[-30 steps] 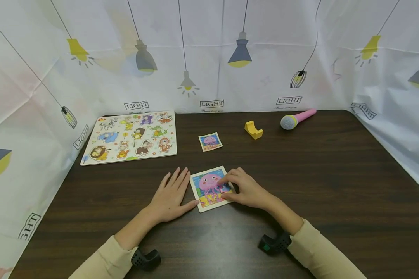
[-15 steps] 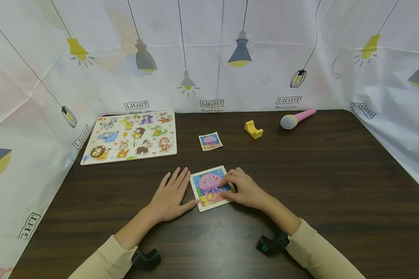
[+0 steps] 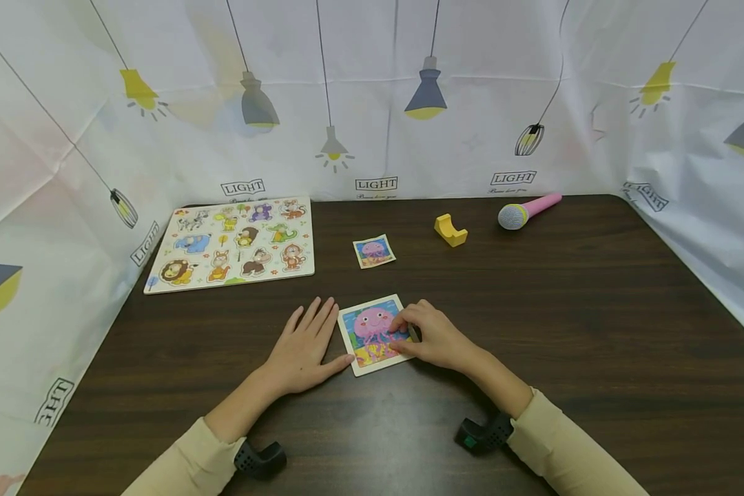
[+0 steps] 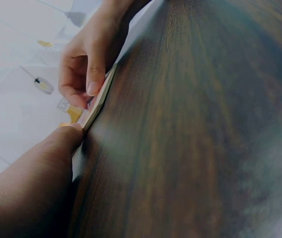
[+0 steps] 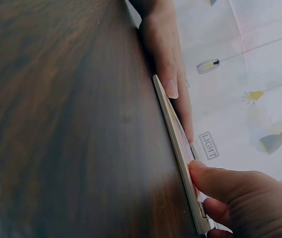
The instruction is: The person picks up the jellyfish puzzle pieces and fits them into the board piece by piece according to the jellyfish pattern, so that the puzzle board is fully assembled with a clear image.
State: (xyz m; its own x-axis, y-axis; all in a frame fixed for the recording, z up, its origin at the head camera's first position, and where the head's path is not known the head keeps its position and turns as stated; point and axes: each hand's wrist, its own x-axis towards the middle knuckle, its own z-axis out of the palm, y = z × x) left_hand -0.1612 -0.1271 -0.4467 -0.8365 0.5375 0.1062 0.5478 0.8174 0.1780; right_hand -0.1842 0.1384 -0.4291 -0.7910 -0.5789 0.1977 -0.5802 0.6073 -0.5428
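Note:
A small square jigsaw puzzle (image 3: pixel 372 325) with a pale wooden frame lies tilted on the table, showing a pink jellyfish over blue water and yellow coral. My left hand (image 3: pixel 302 351) lies flat to its left, fingers straight, thumb tip at the frame's lower left corner. From the right, my right hand (image 3: pixel 437 335) bends its thumb and index finger over a puzzle piece near the right edge, pinching it; the hand hides most of that piece. A dark gap shows at the frame's right side. In the right wrist view the thumb (image 5: pixel 215 179) reaches over the frame's edge (image 5: pixel 173 136).
A small jellyfish picture card (image 3: pixel 374 251) lies beyond the puzzle. Farther back are a yellow curved block (image 3: pixel 450 231) and a pink toy microphone (image 3: pixel 529 211). An animal puzzle board (image 3: pixel 231 245) sits at the back left. A printed white cloth (image 3: pixel 471 151) hangs behind the table.
My right hand shifts very slightly left over the puzzle, then stays there. The left hand and the other things keep their places.

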